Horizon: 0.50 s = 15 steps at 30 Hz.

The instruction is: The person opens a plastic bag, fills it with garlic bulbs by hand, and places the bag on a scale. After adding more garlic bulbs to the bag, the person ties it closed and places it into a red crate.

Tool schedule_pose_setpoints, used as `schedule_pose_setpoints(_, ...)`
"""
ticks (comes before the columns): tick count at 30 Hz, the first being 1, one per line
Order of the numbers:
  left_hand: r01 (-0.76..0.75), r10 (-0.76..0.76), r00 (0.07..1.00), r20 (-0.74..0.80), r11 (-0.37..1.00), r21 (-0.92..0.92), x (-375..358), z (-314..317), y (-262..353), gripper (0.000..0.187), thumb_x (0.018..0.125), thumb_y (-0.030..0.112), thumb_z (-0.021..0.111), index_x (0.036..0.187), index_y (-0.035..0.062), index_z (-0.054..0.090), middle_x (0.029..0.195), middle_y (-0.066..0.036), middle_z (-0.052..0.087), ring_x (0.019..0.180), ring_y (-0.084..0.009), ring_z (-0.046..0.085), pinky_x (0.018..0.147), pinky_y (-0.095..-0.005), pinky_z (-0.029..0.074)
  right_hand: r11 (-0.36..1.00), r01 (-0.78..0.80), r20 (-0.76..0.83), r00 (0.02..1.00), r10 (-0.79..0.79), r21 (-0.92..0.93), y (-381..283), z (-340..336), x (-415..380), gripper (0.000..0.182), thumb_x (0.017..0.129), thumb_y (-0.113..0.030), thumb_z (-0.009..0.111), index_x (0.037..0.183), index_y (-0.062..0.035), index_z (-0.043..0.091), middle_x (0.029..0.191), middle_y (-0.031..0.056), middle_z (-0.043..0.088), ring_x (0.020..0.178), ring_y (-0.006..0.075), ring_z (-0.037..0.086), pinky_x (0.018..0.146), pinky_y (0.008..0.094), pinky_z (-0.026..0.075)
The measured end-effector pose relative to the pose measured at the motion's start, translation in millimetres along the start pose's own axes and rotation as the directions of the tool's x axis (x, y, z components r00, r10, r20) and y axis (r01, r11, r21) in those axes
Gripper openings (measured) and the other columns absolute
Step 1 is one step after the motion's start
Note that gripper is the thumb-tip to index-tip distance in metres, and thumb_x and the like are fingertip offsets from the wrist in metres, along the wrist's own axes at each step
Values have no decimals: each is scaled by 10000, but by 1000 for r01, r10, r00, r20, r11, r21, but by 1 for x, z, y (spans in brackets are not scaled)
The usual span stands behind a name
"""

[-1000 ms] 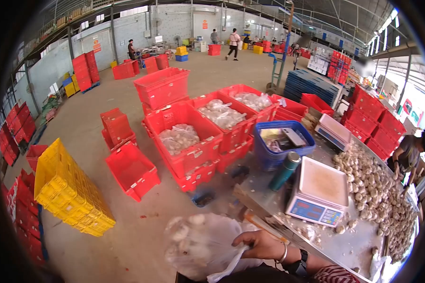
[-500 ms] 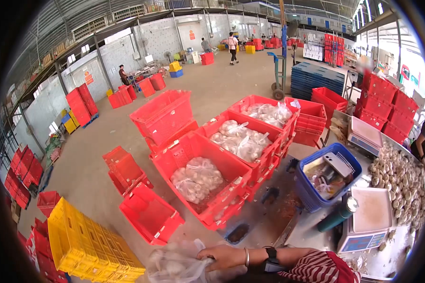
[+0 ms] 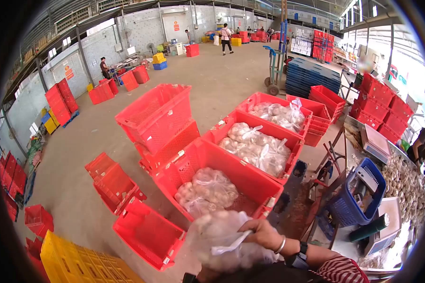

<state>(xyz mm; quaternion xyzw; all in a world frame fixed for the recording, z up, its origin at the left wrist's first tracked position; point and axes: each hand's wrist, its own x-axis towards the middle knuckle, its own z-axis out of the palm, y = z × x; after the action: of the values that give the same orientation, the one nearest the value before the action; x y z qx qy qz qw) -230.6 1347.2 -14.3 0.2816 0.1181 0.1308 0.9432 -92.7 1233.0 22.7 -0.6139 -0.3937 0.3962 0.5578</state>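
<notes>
My right hand (image 3: 265,235), with a bracelet and dark wristband behind it, pinches the gathered neck of a clear plastic bag (image 3: 217,238) filled with pale, bulb-like pieces. The bag hangs at the near edge of a red crate (image 3: 257,186). In that crate lie similar filled bags (image 3: 207,191). Of my left arm only a bit shows beneath the held bag; the left hand's fingers are hidden. Beyond, a second red crate (image 3: 212,135) contains several tied bags (image 3: 257,146), and a third holds more bags (image 3: 281,114).
Stacked red crates (image 3: 153,118) stand left of the filled ones, with a low red crate (image 3: 148,231) and yellow crates (image 3: 80,259) nearer. At right, a blue basket (image 3: 349,205), green bottle (image 3: 369,227), scale (image 3: 387,212) and piled bulbs (image 3: 408,181) sit on a metal table.
My right hand and the plastic bag have moved up and to the right, up to the near red crate. The view has also shifted.
</notes>
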Motion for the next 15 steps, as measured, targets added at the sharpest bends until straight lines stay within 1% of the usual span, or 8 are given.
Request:
schedule_pose_setpoints(4, -100, 100, 993, 61, 995, -5, 35, -10, 80, 507, 968, 368, 437, 1384, 91, 354, 1349, -45, 464, 1197, -223, 477, 983, -382, 422, 999, 28, -274, 961, -33, -21, -35, 3, 80, 236, 638, 116, 715, 843, 5, 678, 845, 32, 669, 779, 101, 615, 725, 258, 514)
schedule_pose_setpoints(6, -156, 157, 987, 30, 987, -32, 61, -24, 113, 507, 968, 363, 439, 1385, 89, 352, 1353, -46, 463, 1200, -227, 478, 986, -386, 423, 980, 55, -320, 941, -115, -192, -55, -2, 115, 230, 632, 122, 704, 820, -1, 659, 803, 23, 662, 755, 106, 617, 697, 252, 512)
schedule_pose_setpoints(7, -1, 2, 1000, -23, 998, 65, 82, -147, 81, 431, 1019, 360, 309, 1336, 83, 403, 1241, -19, 504, 1119, -199, 495, 996, -327, 398, 980, -39, -342, 939, -31, -195, -54, -9, 128, 194, 651, 101, 710, 817, 10, 669, 831, 40, 670, 781, 117, 621, 735, 258, 514)
schedule_pose_setpoints(8, 131, -171, 982, -82, 923, -363, 85, -170, 91, 450, 957, 313, 449, 1326, 55, 438, 1287, -90, 522, 1174, -229, 505, 1001, -388, 417, 995, -95, -383, 920, 87, -2, -66, -2, 140, 210, 666, 114, 686, 843, 6, 653, 836, 37, 663, 787, 107, 614, 721, 248, 507)
schedule_pose_setpoints(9, 170, 80, 883, 463, 864, -474, 91, -231, 94, 414, 957, 332, 446, 1247, 45, 512, 1227, -100, 571, 1123, -235, 544, 948, -382, 442, 994, -94, -377, 920, 106, 52, -60, -2, 152, 238, 667, 130, 668, 869, 8, 637, 831, 29, 650, 781, 95, 605, 706, 231, 498)
schedule_pose_setpoints(10, 81, -67, 990, -126, 991, 111, 70, -195, 139, 378, 952, 333, 454, 1176, 42, 547, 1120, -101, 624, 1035, -227, 591, 878, -362, 460, 993, -118, -355, 927, 121, 30, -52, -4, 163, 232, 671, 127, 666, 869, 11, 633, 828, 27, 647, 767, 92, 600, 699, 228, 492)
schedule_pose_setpoints(12, 163, -146, 933, -328, 986, 25, 47, -243, 149, 348, 945, 337, 465, 1099, 44, 572, 1061, -100, 641, 1019, -232, 601, 868, -360, 460, 988, -153, -325, 934, 146, 3, -37, -6, 188, 226, 675, 124, 664, 869, 14, 630, 824, 26, 643, 753, 90, 594, 693, 225, 485)
schedule_pose_setpoints(15, 355, -208, 674, -709, 932, 64, 5, -287, 144, 334, 904, 372, 518, 923, 53, 617, 916, -82, 668, 957, -243, 630, 819, -352, 474, 970, -213, -350, 923, 160, -119, -1, -4, 216, 215, 676, 117, 666, 863, 17, 633, 813, 19, 638, 724, 85, 581, 667, 225, 476)
